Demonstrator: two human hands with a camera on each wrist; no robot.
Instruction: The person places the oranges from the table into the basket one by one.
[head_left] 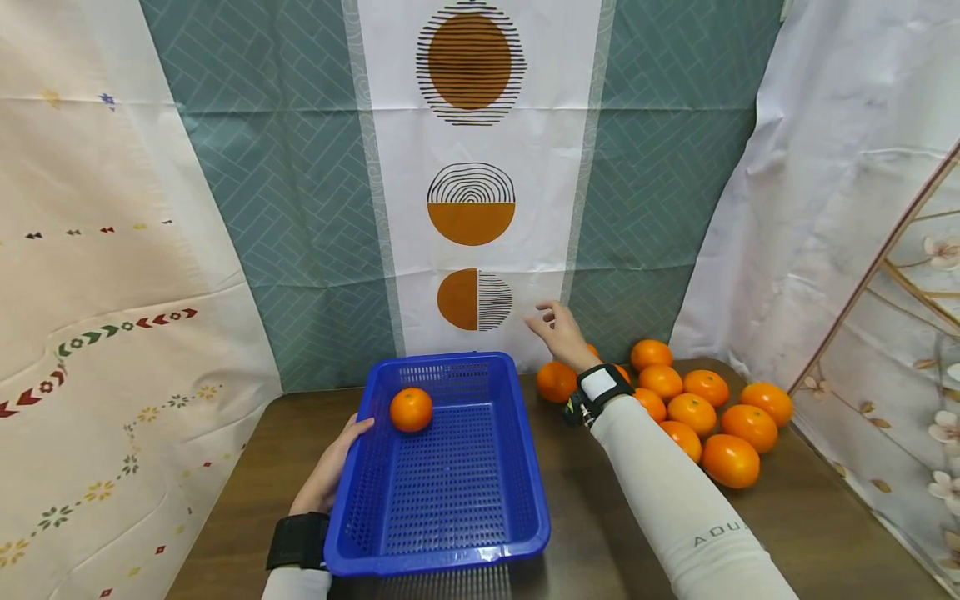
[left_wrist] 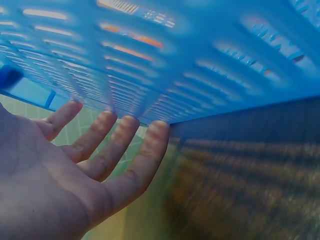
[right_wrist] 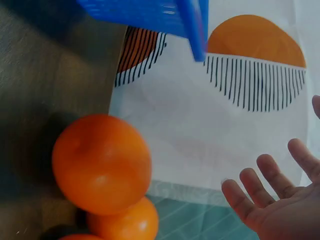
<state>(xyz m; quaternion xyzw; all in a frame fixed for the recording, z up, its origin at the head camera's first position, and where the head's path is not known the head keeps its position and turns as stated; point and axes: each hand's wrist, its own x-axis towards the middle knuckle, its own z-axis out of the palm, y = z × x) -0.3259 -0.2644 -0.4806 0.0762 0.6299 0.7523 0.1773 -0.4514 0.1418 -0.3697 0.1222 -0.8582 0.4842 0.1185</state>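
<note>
A: Where are the oranges?
B: One orange (head_left: 411, 409) sits inside the blue basket (head_left: 450, 500), toward its eleven o'clock. The other oranges (head_left: 692, 414) lie on the counter (head_left: 232, 517) toward three o'clock, some behind the right sleeve (head_left: 678, 500), so I can't count them.
A: The left grip (head_left: 330, 471)?
B: Holding the basket at nine o'clock. From the left wrist, four fingertips meet its wall; what shows orange through the slots is blurred.
A: And the right grip (head_left: 558, 333)?
B: Released, fingers loosely bent, beyond the basket's one o'clock corner. From the right wrist, the basket is cut off at twelve, one orange at seven.
</note>
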